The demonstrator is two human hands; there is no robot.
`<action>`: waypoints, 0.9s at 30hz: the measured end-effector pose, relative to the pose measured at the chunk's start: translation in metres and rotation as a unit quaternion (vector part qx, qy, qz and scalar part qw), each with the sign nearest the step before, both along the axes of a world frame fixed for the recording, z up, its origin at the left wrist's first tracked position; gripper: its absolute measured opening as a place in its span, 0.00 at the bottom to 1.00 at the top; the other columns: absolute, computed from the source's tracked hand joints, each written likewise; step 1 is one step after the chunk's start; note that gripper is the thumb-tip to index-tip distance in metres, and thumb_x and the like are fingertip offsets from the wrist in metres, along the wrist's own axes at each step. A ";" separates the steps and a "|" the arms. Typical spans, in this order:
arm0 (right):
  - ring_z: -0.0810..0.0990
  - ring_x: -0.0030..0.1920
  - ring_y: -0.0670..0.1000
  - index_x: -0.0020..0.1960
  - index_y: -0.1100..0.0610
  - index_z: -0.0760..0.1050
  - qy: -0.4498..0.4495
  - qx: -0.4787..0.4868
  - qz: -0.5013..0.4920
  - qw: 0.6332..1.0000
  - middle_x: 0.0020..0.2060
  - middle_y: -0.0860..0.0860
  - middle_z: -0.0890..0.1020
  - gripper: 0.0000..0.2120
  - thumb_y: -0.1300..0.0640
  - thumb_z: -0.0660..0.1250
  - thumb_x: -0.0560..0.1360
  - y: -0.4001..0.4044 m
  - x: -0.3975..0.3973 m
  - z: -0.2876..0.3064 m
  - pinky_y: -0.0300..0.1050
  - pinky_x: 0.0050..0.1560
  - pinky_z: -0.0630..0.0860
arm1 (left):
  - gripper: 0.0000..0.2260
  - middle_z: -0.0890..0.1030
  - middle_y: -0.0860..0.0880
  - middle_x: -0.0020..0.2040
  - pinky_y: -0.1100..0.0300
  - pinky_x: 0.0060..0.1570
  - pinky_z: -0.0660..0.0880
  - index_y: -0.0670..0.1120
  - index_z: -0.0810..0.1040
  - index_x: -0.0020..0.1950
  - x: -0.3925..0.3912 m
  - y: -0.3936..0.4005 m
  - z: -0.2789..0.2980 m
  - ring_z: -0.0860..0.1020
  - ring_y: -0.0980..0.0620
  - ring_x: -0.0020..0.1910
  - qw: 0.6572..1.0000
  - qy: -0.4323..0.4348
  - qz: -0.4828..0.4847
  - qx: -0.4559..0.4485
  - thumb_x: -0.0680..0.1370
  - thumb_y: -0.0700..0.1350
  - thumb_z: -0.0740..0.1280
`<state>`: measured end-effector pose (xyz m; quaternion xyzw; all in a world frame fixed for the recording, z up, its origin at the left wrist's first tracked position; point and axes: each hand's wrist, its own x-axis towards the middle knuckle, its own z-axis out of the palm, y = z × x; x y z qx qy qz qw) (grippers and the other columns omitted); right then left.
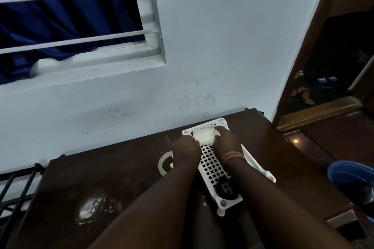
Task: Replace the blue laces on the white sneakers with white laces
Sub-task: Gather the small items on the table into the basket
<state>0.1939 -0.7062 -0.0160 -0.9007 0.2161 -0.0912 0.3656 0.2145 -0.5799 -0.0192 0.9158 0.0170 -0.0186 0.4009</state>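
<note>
- Sneakers cannot be seen in the head view; neither can blue laces; a pale bundle (205, 135), perhaps white laces, lies at the far end of a white perforated tray (212, 166).
- Left hand (187, 147) and right hand (226, 140) pinch it from either side, equally near.
- Tray's long axis runs near-right to far-left.

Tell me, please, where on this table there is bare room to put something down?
The table's left half is bare between the white ring and the wall, save a shiny smudge. It is crowded around the tray, where both hands work.
</note>
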 end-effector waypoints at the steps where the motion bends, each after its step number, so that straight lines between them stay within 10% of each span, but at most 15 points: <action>1: 0.78 0.62 0.58 0.68 0.49 0.75 0.010 0.003 -0.002 1.000 0.61 0.55 0.81 0.21 0.61 0.60 0.78 0.000 0.004 -0.003 0.46 0.61 0.74 | 0.10 0.83 0.42 0.41 0.57 0.38 0.66 0.40 0.80 0.39 0.004 0.000 -0.002 0.81 0.43 0.44 1.000 -0.003 -0.004 0.021 0.78 0.43 0.65; 11: 0.80 0.55 0.59 0.55 0.55 0.73 0.026 -0.026 0.003 0.999 0.51 0.55 0.82 0.08 0.56 0.59 0.79 0.002 0.025 -0.011 0.45 0.47 0.71 | 0.11 0.83 0.43 0.48 0.58 0.40 0.65 0.40 0.82 0.46 0.007 0.001 -0.015 0.81 0.44 0.49 0.985 -0.046 -0.041 0.158 0.80 0.44 0.63; 17: 0.77 0.60 0.61 0.63 0.58 0.71 0.034 -0.122 -0.046 0.991 0.59 0.58 0.76 0.14 0.53 0.56 0.81 0.023 0.011 -0.003 0.54 0.55 0.74 | 0.11 0.83 0.44 0.51 0.55 0.47 0.71 0.42 0.83 0.51 0.000 0.033 -0.004 0.80 0.44 0.55 0.986 -0.055 0.065 0.144 0.81 0.43 0.61; 27: 0.80 0.54 0.59 0.54 0.58 0.75 -0.025 -0.148 0.054 0.987 0.50 0.56 0.81 0.12 0.52 0.56 0.81 0.069 -0.006 0.007 0.51 0.50 0.75 | 0.07 0.83 0.42 0.53 0.57 0.41 0.72 0.42 0.80 0.51 -0.010 0.101 -0.033 0.82 0.41 0.53 0.970 0.155 0.143 0.118 0.75 0.44 0.70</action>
